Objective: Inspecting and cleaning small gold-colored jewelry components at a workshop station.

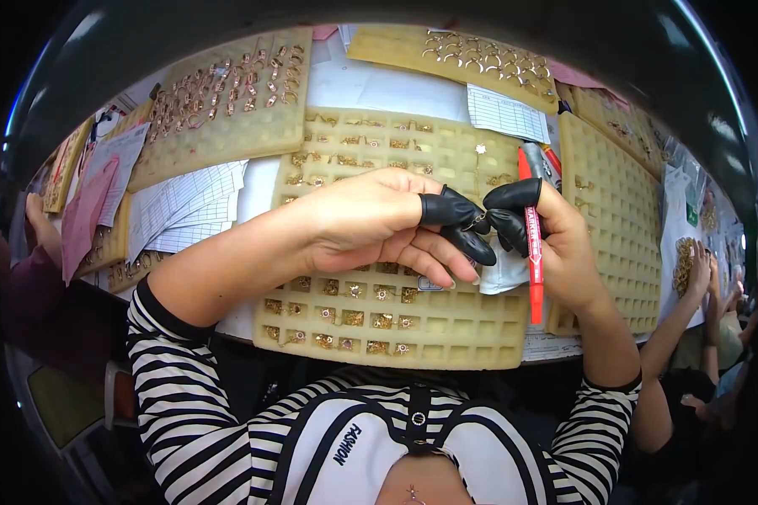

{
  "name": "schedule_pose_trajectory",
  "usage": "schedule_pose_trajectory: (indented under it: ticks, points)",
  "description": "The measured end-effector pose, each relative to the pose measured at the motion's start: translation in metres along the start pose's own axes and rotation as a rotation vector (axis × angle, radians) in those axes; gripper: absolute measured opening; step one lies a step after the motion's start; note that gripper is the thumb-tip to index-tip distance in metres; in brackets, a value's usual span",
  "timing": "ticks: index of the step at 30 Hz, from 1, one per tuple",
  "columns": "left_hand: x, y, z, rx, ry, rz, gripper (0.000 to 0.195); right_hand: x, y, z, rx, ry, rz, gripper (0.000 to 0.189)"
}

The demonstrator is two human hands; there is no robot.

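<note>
My left hand (391,221), with black finger cots on thumb and fingertips, pinches one part of a thin gold chain (478,219) above the middle tray. My right hand (543,233), also in black finger cots, meets it at the chain and keeps a red marker (534,265) upright against the fingers. A white cloth (503,273) shows below the right fingertips. Under both hands lies a yellow compartment tray (474,353) holding gold jewellery with small stones (382,320). A star-shaped pendant (481,149) on a chain lies on its upper part.
A tray of rings (227,139) stands at upper left, another ring tray (391,53) at the top. A further compartment tray (619,252) lies at right. Printed forms (183,208) lie at left. Co-workers' hands (701,274) are near gold pieces at far right; another person's arm (43,227) is at far left.
</note>
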State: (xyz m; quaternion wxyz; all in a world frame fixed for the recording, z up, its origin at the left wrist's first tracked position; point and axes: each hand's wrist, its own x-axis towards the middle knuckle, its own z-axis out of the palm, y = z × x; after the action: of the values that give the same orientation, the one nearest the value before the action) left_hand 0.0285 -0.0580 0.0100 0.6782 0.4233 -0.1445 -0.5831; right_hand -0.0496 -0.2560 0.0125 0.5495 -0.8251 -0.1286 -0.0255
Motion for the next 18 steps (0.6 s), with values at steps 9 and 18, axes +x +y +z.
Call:
schedule_pose_trajectory:
  ticks: [9,18]
  points:
    - [0.000,-0.003,-0.001,0.131,0.063,0.002,0.017,-0.001,0.000,0.000,-0.086,0.004,-0.105,0.012]
    - [-0.001,-0.002,-0.001,0.071,0.067,-0.009,0.013,-0.001,-0.009,-0.002,-0.157,-0.058,-0.030,0.022]
